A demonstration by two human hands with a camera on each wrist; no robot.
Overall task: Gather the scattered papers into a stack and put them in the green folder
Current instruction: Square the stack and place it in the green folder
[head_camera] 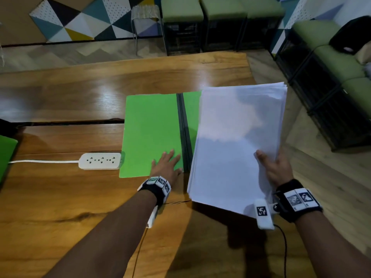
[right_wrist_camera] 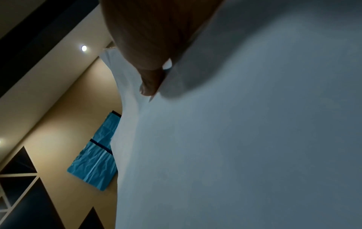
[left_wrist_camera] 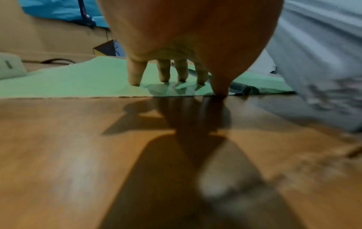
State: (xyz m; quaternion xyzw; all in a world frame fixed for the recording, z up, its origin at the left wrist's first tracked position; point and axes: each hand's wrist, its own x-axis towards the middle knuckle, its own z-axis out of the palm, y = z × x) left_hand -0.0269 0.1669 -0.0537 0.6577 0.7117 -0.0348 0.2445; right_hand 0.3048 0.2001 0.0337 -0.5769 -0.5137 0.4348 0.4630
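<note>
The green folder lies open on the wooden table, its dark spine running down the middle. My left hand presses flat on the folder's left flap near the front edge, fingers straight; the left wrist view shows the fingertips touching the green folder. My right hand grips a thick stack of white papers by its right edge, thumb on top. The stack hovers tilted over the folder's right flap and covers most of it. In the right wrist view the thumb pinches the paper stack.
A white power strip with its cord lies just left of the folder. Another green folder edge shows at the far left. The table's right edge runs behind the stack; green benches stand beyond on the right.
</note>
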